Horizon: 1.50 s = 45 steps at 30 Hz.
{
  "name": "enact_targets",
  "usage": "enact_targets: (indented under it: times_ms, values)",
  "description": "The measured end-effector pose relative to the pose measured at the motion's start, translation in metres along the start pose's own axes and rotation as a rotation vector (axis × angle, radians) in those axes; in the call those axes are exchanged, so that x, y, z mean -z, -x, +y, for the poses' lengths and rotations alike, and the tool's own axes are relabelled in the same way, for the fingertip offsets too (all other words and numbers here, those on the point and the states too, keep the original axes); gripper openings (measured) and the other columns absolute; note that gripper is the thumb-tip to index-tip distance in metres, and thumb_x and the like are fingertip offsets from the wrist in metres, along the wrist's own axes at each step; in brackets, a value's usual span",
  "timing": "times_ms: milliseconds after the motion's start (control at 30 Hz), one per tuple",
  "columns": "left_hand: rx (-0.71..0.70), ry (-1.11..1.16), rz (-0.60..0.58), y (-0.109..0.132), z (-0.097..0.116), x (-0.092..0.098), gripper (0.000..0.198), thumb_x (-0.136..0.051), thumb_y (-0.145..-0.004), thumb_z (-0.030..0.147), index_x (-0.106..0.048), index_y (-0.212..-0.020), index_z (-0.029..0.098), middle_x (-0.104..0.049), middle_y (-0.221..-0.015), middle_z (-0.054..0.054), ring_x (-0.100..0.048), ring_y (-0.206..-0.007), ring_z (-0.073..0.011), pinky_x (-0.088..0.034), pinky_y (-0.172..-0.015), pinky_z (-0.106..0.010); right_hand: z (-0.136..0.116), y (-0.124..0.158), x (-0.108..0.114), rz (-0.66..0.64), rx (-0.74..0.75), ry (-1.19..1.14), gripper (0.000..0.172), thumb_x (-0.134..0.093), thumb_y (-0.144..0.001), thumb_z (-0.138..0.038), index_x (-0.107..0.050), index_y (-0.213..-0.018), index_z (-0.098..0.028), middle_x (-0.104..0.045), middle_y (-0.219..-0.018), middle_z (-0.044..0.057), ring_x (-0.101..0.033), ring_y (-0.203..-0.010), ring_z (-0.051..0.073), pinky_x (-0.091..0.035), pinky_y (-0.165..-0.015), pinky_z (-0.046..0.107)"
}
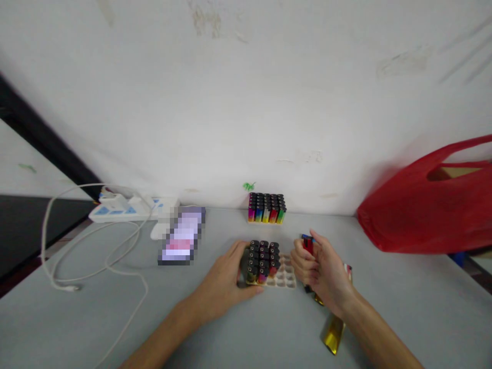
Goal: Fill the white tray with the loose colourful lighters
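Observation:
A pale tray (285,277) lies in front of me, its left part filled with upright lighters (263,260) with black caps, its right slots bare. My left hand (226,279) grips the tray's left end, fingers wrapped round it. To the tray's right, my right hand (321,269) is closed on a red lighter (308,245) with a blue top, held upright. More lighters lie under that hand and are mostly hidden.
A full block of rainbow-coloured lighters (266,207) stands by the wall. A blurred phone (182,236), a power strip (126,209) and white cables (96,256) lie left. A red plastic bag (430,202) sits right. A gold wrapper (332,333) lies near my right forearm.

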State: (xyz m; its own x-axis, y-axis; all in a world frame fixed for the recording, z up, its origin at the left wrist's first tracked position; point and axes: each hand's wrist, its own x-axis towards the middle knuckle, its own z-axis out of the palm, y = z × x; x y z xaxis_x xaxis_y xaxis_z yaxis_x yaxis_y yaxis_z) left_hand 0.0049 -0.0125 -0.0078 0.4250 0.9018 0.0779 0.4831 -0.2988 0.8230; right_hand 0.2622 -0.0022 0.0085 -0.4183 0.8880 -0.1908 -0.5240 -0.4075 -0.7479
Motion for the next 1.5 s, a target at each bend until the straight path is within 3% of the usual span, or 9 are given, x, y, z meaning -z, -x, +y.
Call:
enact_targets:
  times_ms: [167, 633, 800, 867, 1000, 1100, 1200, 1333, 1500]
  values:
    - [0.066, -0.030, 0.033, 0.006, -0.008, -0.005, 0.087, -0.090, -0.088, 0.036, -0.042, -0.160, 0.027, -0.072, -0.140, -0.013, -0.074, -0.119, -0.0334, -0.058, -0.103, -0.047, 0.002, -0.001, 0.000, -0.020, 0.029, 0.020, 0.062, -0.072, -0.093, -0.068, -0.040, -0.064, -0.025, -0.018, -0.056, -0.012, -0.008, -0.050, 0.009, -0.010, -0.043, 0.024]
    - [0.090, -0.116, 0.026, 0.006, -0.004, -0.005, 0.081, -0.086, -0.091, 0.042, -0.046, -0.158, 0.024, -0.077, -0.128, -0.013, -0.077, -0.103, -0.0335, -0.060, -0.092, -0.046, 0.015, -0.003, -0.001, 0.032, 0.046, 0.067, 0.058, -0.068, -0.091, -0.066, -0.036, -0.062, -0.027, -0.016, -0.055, -0.012, -0.007, -0.048, 0.010, -0.008, -0.043, 0.026]
    - [0.070, -0.110, 0.045, 0.006, -0.007, -0.005, 0.082, -0.087, -0.089, 0.043, -0.047, -0.158, 0.025, -0.077, -0.132, -0.014, -0.077, -0.111, -0.0362, -0.061, -0.098, -0.048, 0.018, -0.003, -0.004, 0.071, 0.031, 0.067, 0.051, -0.066, -0.089, -0.059, -0.036, -0.062, -0.027, -0.016, -0.055, -0.012, -0.007, -0.048, 0.009, -0.008, -0.042, 0.025]
    - [0.047, -0.111, 0.060, 0.006, -0.009, -0.005, 0.082, -0.088, -0.088, 0.042, -0.048, -0.157, 0.026, -0.076, -0.135, -0.014, -0.076, -0.115, -0.0364, -0.061, -0.100, -0.048, 0.018, -0.004, -0.005, 0.093, 0.059, 0.063, 0.054, -0.068, -0.090, -0.062, -0.037, -0.063, -0.027, -0.016, -0.055, -0.012, -0.007, -0.049, 0.009, -0.009, -0.042, 0.024]
    - [0.064, -0.138, 0.049, 0.006, -0.011, -0.006, 0.081, -0.087, -0.090, 0.041, -0.047, -0.159, 0.025, -0.078, -0.129, -0.012, -0.078, -0.103, -0.0329, -0.063, -0.092, -0.046, 0.018, -0.006, -0.005, 0.158, 0.107, 0.125, 0.058, -0.070, -0.090, -0.075, -0.048, -0.071, -0.025, -0.021, -0.054, -0.013, -0.009, -0.048, 0.008, -0.010, -0.042, 0.023]
    - [0.054, -0.130, 0.047, 0.007, -0.012, -0.006, 0.078, -0.087, -0.091, 0.040, -0.048, -0.158, 0.026, -0.077, -0.133, -0.011, -0.077, -0.111, -0.0332, -0.062, -0.096, -0.045, 0.019, -0.005, -0.006, 0.223, 0.193, 0.252, 0.052, -0.066, -0.099, -0.074, -0.058, -0.087, -0.023, -0.036, -0.054, -0.012, -0.016, -0.043, 0.007, -0.012, -0.041, 0.023]
    - [0.040, -0.108, 0.055, 0.007, -0.012, -0.005, 0.076, -0.088, -0.090, 0.037, -0.050, -0.155, 0.027, -0.077, -0.136, -0.010, -0.076, -0.117, -0.0336, -0.061, -0.102, -0.045, 0.017, -0.001, -0.008, 0.187, 0.269, 0.362, 0.042, -0.063, -0.108, -0.064, -0.062, -0.099, -0.023, -0.050, -0.060, -0.009, -0.028, -0.041, 0.007, -0.021, -0.043, 0.023]
    - [0.032, -0.085, 0.045, 0.006, -0.010, -0.004, 0.075, -0.088, -0.090, 0.035, -0.050, -0.154, 0.027, -0.074, -0.141, -0.010, -0.074, -0.124, -0.0340, -0.059, -0.107, -0.046, 0.007, 0.005, -0.007, 0.074, 0.329, 0.472, 0.034, -0.073, -0.106, -0.055, -0.071, -0.098, -0.022, -0.066, -0.074, -0.002, -0.058, -0.066, 0.012, -0.045, -0.065, 0.024]
    - [0.033, -0.067, 0.020, 0.005, -0.009, -0.003, 0.075, -0.087, -0.091, 0.038, -0.049, -0.155, 0.028, -0.076, -0.136, -0.010, -0.077, -0.116, -0.0332, -0.062, -0.098, -0.044, -0.008, 0.012, -0.004, -0.066, 0.317, 0.561, 0.026, -0.086, -0.098, -0.047, -0.079, -0.102, -0.022, -0.065, -0.089, -0.001, -0.053, -0.072, 0.011, -0.043, -0.065, 0.024]
